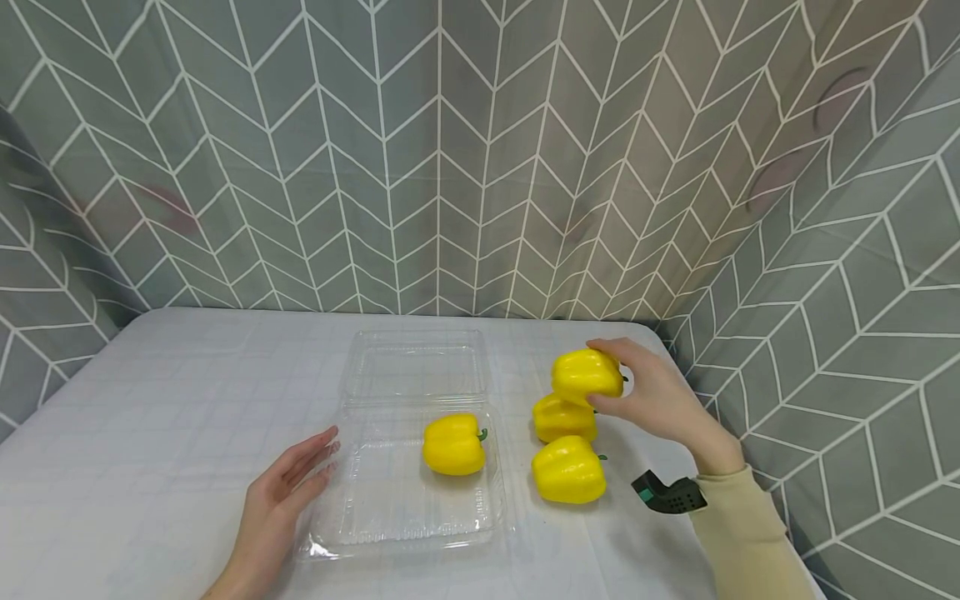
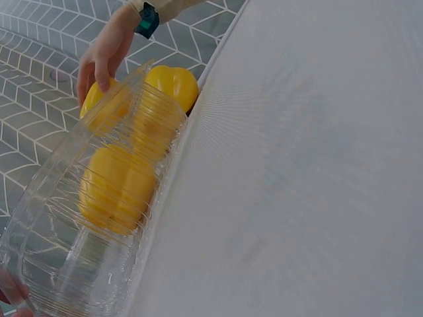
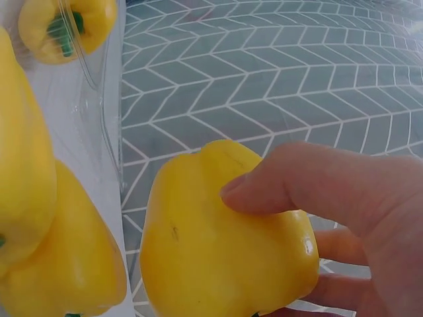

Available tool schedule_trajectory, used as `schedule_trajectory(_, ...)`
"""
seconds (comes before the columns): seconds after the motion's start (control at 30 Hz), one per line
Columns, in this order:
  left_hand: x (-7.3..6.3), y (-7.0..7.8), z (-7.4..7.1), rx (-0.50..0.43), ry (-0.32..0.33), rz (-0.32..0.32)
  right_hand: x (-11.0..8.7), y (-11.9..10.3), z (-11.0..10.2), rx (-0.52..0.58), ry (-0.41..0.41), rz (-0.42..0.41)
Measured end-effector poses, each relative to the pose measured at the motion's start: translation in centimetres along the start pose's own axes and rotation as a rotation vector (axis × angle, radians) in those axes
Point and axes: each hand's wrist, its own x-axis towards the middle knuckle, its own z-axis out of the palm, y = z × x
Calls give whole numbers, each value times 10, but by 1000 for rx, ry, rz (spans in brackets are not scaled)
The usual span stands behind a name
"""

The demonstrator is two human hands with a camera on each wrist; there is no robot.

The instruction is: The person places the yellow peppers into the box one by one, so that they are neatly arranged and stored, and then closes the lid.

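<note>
Yellow and glossy, 1 pepper (image 1: 585, 375) sits between the thumb and fingers of the right hand (image 1: 652, 396), to the right of the clear box (image 1: 405, 525). In the head view it overlaps the rear pepper (image 1: 564, 421); the front pepper (image 1: 567, 472) lies just beside that. A 4th, the boxed pepper (image 1: 452, 446), rests in the right half of the box, whose lid (image 1: 416, 362) lies back. The left hand (image 1: 281, 492) has its fingers loosely extended near the box's left wall; whether they touch it, one cannot tell. The step looks like a pick-up; the next move probably calls for clearing the 2 loose peppers and the box's right wall. The right wrist view shows a small dark mark on the held pepper, unseen from the head; the left wrist view shows the box's ribbed side.
</note>
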Motion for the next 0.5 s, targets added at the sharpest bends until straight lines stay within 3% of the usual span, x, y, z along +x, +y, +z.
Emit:
schedule_trajectory(0.23, 0, -1, 0, -7, -1, 13, 0, -5, 5, 22, -25, -10)
schedule_trajectory(0.5, 1, 2, 0, 22, -3, -32, 2, -13, 12, 30, -26, -44)
